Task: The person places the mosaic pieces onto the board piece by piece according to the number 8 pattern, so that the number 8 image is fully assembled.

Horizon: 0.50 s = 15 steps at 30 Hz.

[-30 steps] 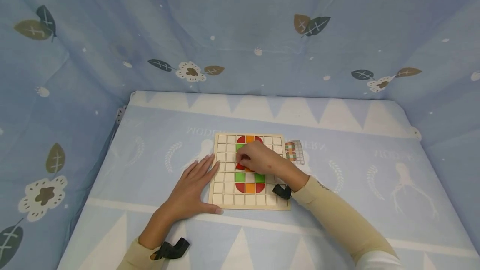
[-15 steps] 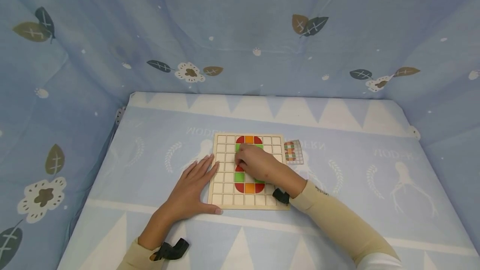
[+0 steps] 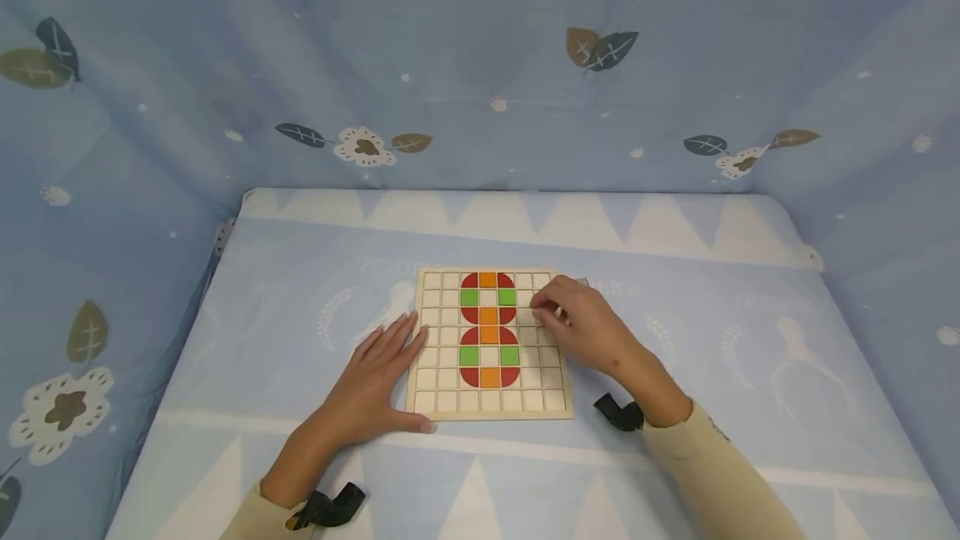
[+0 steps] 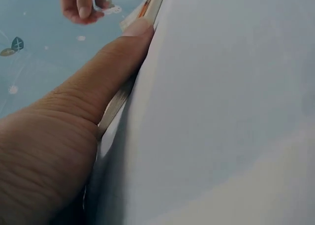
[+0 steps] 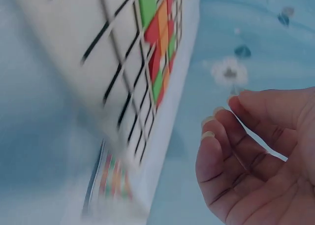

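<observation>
A square wooden grid board (image 3: 437,401) lies on the cloth-covered table. Red rounded tiles, green square tiles and orange square tiles (image 3: 488,317) form a figure-eight pattern down its middle columns. My left hand (image 3: 367,382) lies with straight fingers along the board's left side, its thumb at the near left corner; the left wrist view shows that thumb (image 4: 106,67) against the board's edge. Above the board's right columns hovers my right hand (image 3: 588,323), fingers loosely bent. In the right wrist view nothing sits between its fingertips (image 5: 209,135).
A pattern card (image 5: 115,178) with a coloured grid lies beyond the board's right edge, mostly hidden by my right hand in the head view. Black wrist mounts (image 3: 618,412) sit at both wrists. A blue patterned curtain (image 3: 480,40) encloses the table (image 3: 262,315) at back and sides.
My right hand has moved off the middle tiles to the right, uncovering the red, green and orange pattern. The left hand keeps its place on the board. The head view has shifted slightly.
</observation>
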Available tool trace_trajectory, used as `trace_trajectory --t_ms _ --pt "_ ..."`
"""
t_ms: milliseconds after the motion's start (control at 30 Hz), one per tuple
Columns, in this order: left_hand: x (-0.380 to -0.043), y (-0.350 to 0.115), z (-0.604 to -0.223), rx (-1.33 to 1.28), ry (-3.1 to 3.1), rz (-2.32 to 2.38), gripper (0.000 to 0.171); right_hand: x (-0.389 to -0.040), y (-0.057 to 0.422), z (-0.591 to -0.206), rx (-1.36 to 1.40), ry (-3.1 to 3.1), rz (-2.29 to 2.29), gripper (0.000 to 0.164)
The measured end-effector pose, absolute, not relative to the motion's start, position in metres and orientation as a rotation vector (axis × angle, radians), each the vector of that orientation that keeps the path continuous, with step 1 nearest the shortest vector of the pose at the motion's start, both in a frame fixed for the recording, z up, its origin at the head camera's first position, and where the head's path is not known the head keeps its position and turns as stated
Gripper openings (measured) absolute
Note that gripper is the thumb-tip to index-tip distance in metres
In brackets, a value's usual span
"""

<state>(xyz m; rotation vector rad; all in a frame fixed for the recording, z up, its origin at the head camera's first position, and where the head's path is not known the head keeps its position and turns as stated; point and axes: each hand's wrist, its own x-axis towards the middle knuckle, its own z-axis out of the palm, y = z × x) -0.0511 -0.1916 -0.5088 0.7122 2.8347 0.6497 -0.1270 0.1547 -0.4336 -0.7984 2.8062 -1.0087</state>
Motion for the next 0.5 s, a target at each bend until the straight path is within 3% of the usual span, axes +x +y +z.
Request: trace_trajectory --t_ms 500 --pt "-0.049 -0.194 -0.490 0.725 2.830 0.545 0.135 -0.090 0.234 -0.421 -0.595 3.034 -1.007 0.012"
